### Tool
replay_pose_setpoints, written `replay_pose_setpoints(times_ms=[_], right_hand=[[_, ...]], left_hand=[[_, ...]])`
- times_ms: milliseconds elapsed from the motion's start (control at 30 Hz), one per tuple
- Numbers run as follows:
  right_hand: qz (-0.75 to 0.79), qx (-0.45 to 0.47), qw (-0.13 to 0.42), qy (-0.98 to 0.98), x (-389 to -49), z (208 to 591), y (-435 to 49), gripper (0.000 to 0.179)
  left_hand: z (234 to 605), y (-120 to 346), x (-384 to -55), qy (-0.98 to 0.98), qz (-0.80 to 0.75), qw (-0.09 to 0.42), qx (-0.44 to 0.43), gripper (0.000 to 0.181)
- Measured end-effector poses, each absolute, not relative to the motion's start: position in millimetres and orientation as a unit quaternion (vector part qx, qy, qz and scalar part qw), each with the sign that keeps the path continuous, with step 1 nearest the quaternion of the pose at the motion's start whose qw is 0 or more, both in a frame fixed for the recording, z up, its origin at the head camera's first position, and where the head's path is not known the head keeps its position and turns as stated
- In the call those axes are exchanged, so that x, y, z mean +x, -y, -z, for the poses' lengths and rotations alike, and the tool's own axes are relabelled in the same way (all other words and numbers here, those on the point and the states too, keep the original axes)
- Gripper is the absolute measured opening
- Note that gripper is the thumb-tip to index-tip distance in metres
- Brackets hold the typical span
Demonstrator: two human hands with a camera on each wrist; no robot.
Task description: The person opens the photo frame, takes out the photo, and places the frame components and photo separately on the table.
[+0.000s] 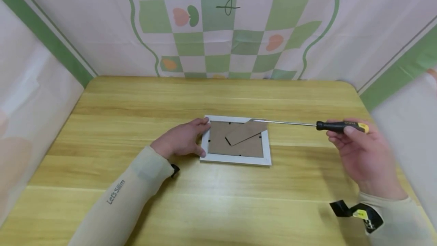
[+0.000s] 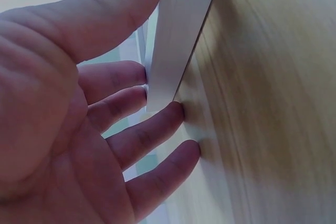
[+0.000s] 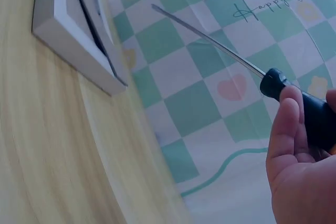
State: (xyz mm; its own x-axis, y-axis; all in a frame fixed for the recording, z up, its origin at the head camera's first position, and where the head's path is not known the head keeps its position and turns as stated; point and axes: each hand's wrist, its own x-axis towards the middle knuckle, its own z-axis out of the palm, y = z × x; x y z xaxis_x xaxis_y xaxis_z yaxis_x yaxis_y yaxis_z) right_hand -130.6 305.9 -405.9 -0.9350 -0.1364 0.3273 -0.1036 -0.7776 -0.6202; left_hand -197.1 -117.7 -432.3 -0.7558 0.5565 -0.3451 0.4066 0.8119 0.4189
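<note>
A white picture frame [image 1: 235, 159] lies back side up on the table, showing its brown backing board [image 1: 218, 149] with small black tabs along the edges. A slanted brown stand flap [image 1: 244, 132] lies across that board. My left hand [image 1: 182, 137] holds the frame's left side, thumb at the near corner and fingers toward the far one. In the left wrist view the fingertips meet the white edge. My right hand [image 1: 365, 153] grips a screwdriver [image 3: 210, 40] by its black and yellow handle. Its shaft points left, and the tip overlaps the frame's far edge in the head view.
The wooden table [image 1: 211, 204] runs back to a green and white checkered cloth [image 1: 218, 41] hanging behind it. Pale cloth hangs at both sides. A black strap [image 1: 373, 217] is on the right wrist.
</note>
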Motion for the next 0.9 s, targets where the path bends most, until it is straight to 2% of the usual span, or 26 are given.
replay_pose_setpoints(times_ms=[233, 467, 600, 900], right_hand=[[0.913, -0.177, 0.038, -0.365, -130.7, 410.6, -294.0, 0.034], [0.854, -0.095, 0.056, -0.509, -127.3, 414.4, -276.8, 0.023], [0.820, -0.075, 0.078, -0.562, -127.8, 416.1, -268.5, 0.026], [0.803, -0.074, 0.093, -0.584, -132.3, 422.0, -249.1, 0.029]], left_hand=[[432.6, 116.8, -196.3, -0.922, -0.162, 0.233, 0.263, 0.094], [432.6, 116.1, -196.0, -0.923, -0.159, 0.230, 0.265, 0.094], [432.3, 115.7, -196.1, -0.924, -0.157, 0.231, 0.263, 0.094], [430.6, 115.5, -196.2, -0.925, -0.154, 0.227, 0.262, 0.094]])
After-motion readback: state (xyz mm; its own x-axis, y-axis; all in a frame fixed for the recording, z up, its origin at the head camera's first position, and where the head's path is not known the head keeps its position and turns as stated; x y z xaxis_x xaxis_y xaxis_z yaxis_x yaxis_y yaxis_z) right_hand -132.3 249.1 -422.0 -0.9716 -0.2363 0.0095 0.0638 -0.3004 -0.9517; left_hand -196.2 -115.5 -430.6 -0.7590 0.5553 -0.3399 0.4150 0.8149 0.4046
